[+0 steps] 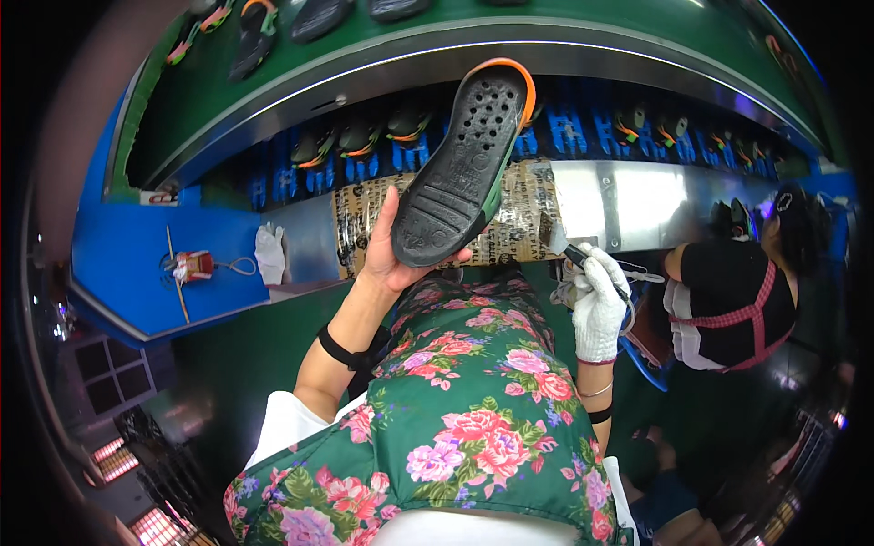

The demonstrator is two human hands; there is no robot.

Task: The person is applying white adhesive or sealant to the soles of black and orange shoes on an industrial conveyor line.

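Note:
My bare left hand (387,253) grips the heel end of a black shoe sole (451,177), tilted up with its toe pointing away from me. The sole has round holes at the toe, ridges at the heel, an orange toe edge and a green side. In a white knitted glove, my right hand (598,305) closes around the black handle of a brush (557,238). Its pale, dark-edged head is near the sole's right side, apart from it. Below both lies a work ledge wrapped in printed brown tape (528,196).
Ahead, a green conveyor belt (583,20) with a metal edge carries several soles. Under it, blue racks (566,132) hold shoe parts. A blue table (127,264) at left bears a red bundle (194,266); a white glove (270,255) lies beside it. Another person (728,305) sits at right.

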